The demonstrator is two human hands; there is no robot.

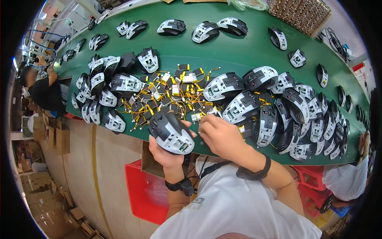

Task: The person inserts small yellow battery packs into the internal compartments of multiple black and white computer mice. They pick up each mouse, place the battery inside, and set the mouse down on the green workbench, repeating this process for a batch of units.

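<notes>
A black computer mouse with a white-grey frame [172, 133] is in my left hand [167, 158], held tilted over the table's near edge with its cut-out frame showing. My fingers wrap round its sides from below. To the right of that mouse, my right hand [223, 137] is curled, fingertips drawn together beside the batteries; whatever they may hold is hidden. Just beyond both hands spreads a loose heap of small battery packs [175, 91] with yellow tape and thin coloured wires. More mice [241, 106] of the same kind crowd close to my right hand.
Piled mice flank the batteries, at left [123, 83] and right [316, 107]. Others stand in a row along the green table [179, 47]. A brown partitioned stack [300, 16] sits at the far right. Below the edge is a red bin [135, 191]. Co-workers are at both ends.
</notes>
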